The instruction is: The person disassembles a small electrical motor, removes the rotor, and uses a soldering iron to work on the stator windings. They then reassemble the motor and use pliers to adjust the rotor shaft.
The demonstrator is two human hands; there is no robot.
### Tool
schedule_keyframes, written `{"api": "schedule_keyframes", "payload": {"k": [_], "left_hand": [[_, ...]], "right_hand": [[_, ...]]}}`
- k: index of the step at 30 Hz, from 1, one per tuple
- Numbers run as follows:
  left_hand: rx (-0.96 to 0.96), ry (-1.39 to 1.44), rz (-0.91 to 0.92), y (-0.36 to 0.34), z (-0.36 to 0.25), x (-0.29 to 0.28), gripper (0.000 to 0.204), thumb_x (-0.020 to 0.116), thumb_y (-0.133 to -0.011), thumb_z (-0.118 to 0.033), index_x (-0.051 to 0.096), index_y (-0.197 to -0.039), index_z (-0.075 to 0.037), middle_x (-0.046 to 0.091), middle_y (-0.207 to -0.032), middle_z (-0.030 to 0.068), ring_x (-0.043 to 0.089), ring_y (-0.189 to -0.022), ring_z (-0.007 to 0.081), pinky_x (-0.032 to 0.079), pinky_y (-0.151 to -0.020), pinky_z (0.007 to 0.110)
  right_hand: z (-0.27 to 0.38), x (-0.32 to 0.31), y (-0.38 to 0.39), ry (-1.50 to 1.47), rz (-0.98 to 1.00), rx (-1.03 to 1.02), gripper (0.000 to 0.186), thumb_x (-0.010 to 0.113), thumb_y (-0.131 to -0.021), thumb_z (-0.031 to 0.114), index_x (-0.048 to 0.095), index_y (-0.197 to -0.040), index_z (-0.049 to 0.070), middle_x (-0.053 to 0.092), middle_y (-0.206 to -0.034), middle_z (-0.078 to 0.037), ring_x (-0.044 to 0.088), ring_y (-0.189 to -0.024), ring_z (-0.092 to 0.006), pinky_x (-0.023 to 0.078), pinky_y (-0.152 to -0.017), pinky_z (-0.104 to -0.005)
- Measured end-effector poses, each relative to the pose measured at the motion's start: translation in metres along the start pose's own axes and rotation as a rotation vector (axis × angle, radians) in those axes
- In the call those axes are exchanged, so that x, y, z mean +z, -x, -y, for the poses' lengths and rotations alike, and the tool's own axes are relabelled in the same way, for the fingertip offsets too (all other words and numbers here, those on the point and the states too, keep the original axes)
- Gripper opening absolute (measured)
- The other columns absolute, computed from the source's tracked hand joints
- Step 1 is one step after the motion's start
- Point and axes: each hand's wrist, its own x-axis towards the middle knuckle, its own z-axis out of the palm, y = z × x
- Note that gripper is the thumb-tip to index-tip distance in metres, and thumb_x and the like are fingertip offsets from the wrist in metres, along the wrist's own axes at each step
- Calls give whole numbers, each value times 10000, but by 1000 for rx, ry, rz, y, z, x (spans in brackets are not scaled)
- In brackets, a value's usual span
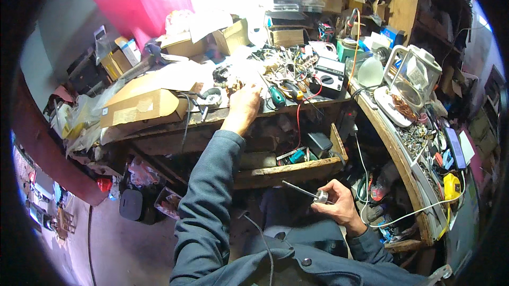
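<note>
My left hand [244,107] reaches over the front edge of the workbench into a cluttered pile of small parts. Strong glare washes out its fingertips, so whether they grip anything cannot be seen. Near it lie a round grey metal part [212,97] and a green-handled screwdriver [277,95]. My right hand [342,205] is held low in front of my body, beneath the open drawer. Its fingers and thumb pinch a small round metal part with a thin shaft [319,196], and the shaft points up to the left.
A cardboard box [143,107] sits on the bench at left. Toward the right are a multimeter [329,76] with a red lead, and a white appliance with a clear body [416,76]. Below, an open wooden drawer [281,168] holds tools. A yellow tape measure [452,186] rests far right.
</note>
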Motion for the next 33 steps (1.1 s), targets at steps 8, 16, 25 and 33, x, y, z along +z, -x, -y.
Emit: {"api": "schedule_keyframes", "payload": {"k": [8,16,25,33], "left_hand": [[-280,71,-407,45,9,-29,230,706,-932,-244,728,-1065,-57,735,-995,172,711,-921,338,565,-776,433],[-481,268,-160,61,69,-30,630,688,-966,-364,468,-1422,10,583,-1304,302,592,-1165,465,502,-955,519],[-623,297,-86,39,125,4,1263,876,-647,-599,297,-1538,84,499,-1417,350,554,-1282,439,479,-1071,486],[-434,493,-388,66,142,25,673,851,-806,-200,525,-1347,33,678,-1180,149,659,-1060,252,550,-907,365]], "right_hand": [[-16,-8,-3,9,-43,-19,433,884,-770,20,574,-1073,25,680,-880,-49,682,-784,-118,575,-713,-271],[-11,1,-8,-96,2,57,430,909,-763,53,593,-1053,27,677,-881,-25,671,-798,-89,557,-726,-250],[-5,-2,-2,-90,-13,42,421,907,-770,58,587,-1043,30,682,-879,-28,675,-792,-96,559,-709,-254],[-3,7,-5,-147,18,19,409,892,-781,40,581,-1047,27,693,-865,-44,685,-784,-108,562,-701,-259]]}}
